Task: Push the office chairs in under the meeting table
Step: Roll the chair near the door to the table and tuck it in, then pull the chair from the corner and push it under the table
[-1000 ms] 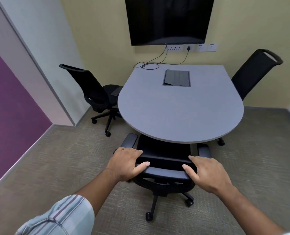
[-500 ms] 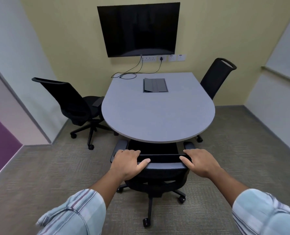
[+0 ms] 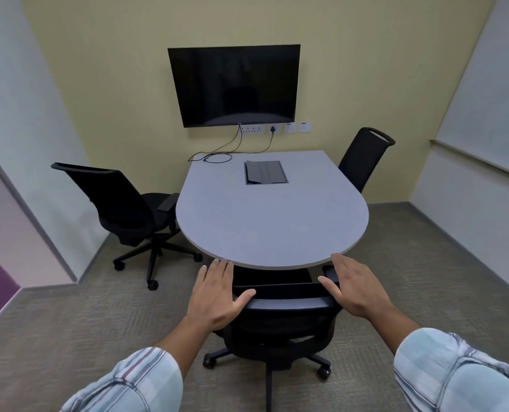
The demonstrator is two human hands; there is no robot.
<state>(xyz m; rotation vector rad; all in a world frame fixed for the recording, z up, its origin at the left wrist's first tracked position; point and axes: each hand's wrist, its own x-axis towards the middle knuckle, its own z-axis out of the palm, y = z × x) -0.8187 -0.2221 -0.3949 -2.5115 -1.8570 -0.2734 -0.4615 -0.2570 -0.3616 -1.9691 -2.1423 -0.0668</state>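
Observation:
A grey meeting table (image 3: pixel 271 221) with a rounded near end stands in the middle of the room. The near black office chair (image 3: pixel 286 316) has its seat tucked under the table's near edge, and its backrest top faces me. My left hand (image 3: pixel 214 295) hovers flat at the backrest's left end, fingers spread, thumb touching the top rail. My right hand (image 3: pixel 354 286) is open above the right end. A second black chair (image 3: pixel 125 206) stands out from the table's left side. A third chair (image 3: pixel 364 159) sits at the far right side, close to the table.
A dark wall screen (image 3: pixel 235 84) hangs over sockets with cables running onto the table. A cable box lid (image 3: pixel 265 172) is set in the tabletop. Walls close in left and right; a whiteboard (image 3: pixel 491 108) is on the right wall. Carpet covers the floor.
Both hands have let go of the near chair's backrest and opened, fingers spread. The view has pulled back and tilted up, showing more of the room.

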